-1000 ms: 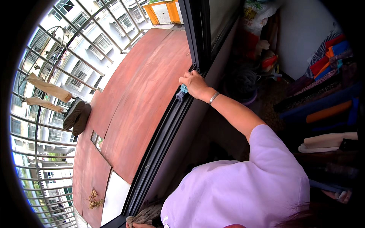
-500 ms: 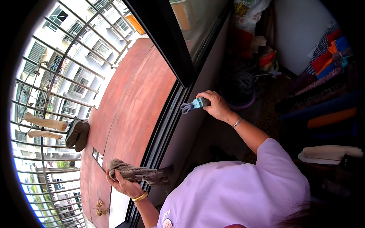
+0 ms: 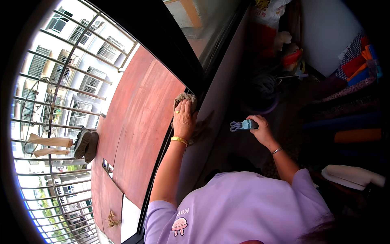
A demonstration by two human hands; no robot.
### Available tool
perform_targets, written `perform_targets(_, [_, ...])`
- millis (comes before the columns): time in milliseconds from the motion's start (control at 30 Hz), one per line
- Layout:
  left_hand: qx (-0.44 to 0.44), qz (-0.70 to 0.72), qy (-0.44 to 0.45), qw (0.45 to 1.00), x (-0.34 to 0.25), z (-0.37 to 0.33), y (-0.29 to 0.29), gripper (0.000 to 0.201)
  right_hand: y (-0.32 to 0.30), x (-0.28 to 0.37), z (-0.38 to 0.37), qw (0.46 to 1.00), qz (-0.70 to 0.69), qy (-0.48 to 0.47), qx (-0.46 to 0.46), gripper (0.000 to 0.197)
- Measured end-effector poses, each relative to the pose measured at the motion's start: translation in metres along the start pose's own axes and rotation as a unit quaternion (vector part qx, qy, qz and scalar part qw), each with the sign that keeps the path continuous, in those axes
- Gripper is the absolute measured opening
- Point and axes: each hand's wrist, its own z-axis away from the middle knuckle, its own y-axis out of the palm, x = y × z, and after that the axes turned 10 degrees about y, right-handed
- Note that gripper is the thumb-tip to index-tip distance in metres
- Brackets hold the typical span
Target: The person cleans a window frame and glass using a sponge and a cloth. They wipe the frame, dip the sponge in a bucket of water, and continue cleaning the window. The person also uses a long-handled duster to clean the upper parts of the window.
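My left hand (image 3: pixel 184 122) lies over a grey-brown rag (image 3: pixel 185 99), pressing it onto the black window track beside the foot of the dark upright window frame (image 3: pixel 183 61). Its fingers stretch forward over the rag, and a loose end hangs toward the inner wall. Away from the sill, my right hand (image 3: pixel 263 129) grips a small light-blue tool (image 3: pixel 245 125) by one end. Grey-blue looped strands stick out of the tool's other end, and it touches nothing else.
Outside the track lies a reddish board (image 3: pixel 134 110), with dark shoes (image 3: pixel 88 145) against the metal bars. To the right stand a purple-rimmed bucket (image 3: pixel 264 110) holding a dark stringy mop head, and bags (image 3: pixel 270 14). A white folded cloth (image 3: pixel 351 175) lies farther right.
My left hand has carried the rag forward along the window to the frame's foot and laid it on the track. My right hand has drawn the blue tool back and rightward from the sill.
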Motion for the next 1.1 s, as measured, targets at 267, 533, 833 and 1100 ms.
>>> perform_targets(267, [-0.023, 0.138, 0.016, 0.990, 0.017, -0.022, 0.003, 0.048, 0.021, -0.008, 0.006, 0.998, -0.001, 0.016, 0.060, 0.044])
perform_targets(533, [0.066, 0.079, -0.082, 0.991, 0.011, -0.008, -0.018, 0.040, 0.040, 0.019, -0.006, 0.993, 0.029, -0.021, 0.109, 0.045])
perform_targets(833, [-0.121, 0.188, -0.179, 0.958, -0.010, 0.011, -0.033, 0.037, 0.015, 0.011, -0.005, 0.999, -0.037, 0.014, 0.007, 0.051])
perform_targets(1100, [-0.040, 0.027, 0.047, 0.998, -0.033, -0.034, 0.011, 0.039, 0.009, 0.019, -0.008, 0.996, -0.077, 0.032, 0.011, 0.056])
